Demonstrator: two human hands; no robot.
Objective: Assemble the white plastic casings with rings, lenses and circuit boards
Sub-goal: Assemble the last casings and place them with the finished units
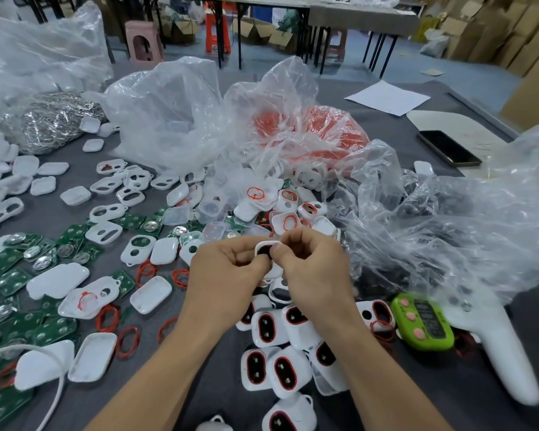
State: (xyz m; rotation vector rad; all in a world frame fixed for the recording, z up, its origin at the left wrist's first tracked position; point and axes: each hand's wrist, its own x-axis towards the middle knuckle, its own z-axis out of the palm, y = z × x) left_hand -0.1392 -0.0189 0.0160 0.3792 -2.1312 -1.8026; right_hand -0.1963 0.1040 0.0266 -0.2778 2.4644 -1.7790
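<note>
White plastic is showing between the two hands, which are holding a casing point(266, 247) up over the grey table point(199, 362). The left hand point(221, 270) is pinching its left side and the right hand point(311, 265) its right, with the fingers of both curling over the dark opening in its face. Below the wrists, finished casings point(280, 346) with red-rimmed dark windows are lying in a heap. Loose shells point(151, 294) and green boards point(13, 276) are spreading over the left of the table, with red rings point(128, 337) lying among them. Clear bags point(168, 113) are billowing behind the hands and to the right. A green gadget point(422, 321) with pink buttons is sitting just right of the heap, and a phone point(448, 148) is lying at the far right.
</note>
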